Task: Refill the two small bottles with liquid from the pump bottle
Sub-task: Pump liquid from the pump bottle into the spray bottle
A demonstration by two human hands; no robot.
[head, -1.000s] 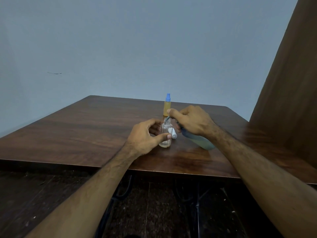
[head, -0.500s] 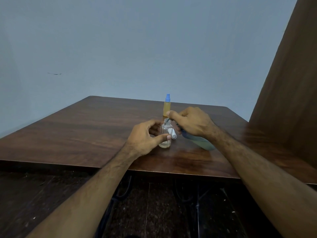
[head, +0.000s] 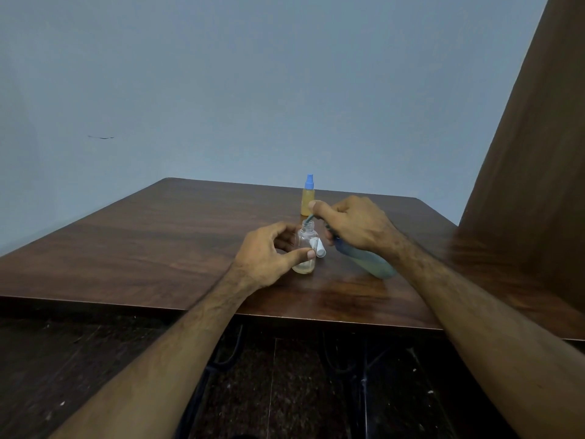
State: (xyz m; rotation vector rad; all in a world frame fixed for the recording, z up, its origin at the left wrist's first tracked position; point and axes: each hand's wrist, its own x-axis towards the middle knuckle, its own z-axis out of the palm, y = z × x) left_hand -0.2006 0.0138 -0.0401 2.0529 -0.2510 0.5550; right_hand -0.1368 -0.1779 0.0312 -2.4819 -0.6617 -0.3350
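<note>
- Clear small bottle (head: pixel 305 248) stands upright on the wooden table (head: pixel 158 245), toward the near edge, roughly midway along it. Cap off; a shallow layer of yellowish liquid sits in its base.
- Left hand (head: pixel 269 256) is curled around this bottle from the left, thumb tip pressed on its front. A white cap (head: pixel 318 247) is pinched against the bottle's right side by the same hand.
- Right hand (head: pixel 354 224) is wrapped around the neck of the pump bottle (head: pixel 368 261), which is tilted hard to the left, its base low and to the right, close to the table surface. Cannot tell if the base touches.
- Index finger lies on the pump head; the thin green nozzle (head: pixel 309 219) points down into the open mouth of the clear bottle.
- The two hands are close together, the clear bottle between them.
- Second small bottle (head: pixel 308 199), amber liquid and blue cap, stands upright toward the far edge of the table, just behind the right hand's fingertips, untouched.
</note>
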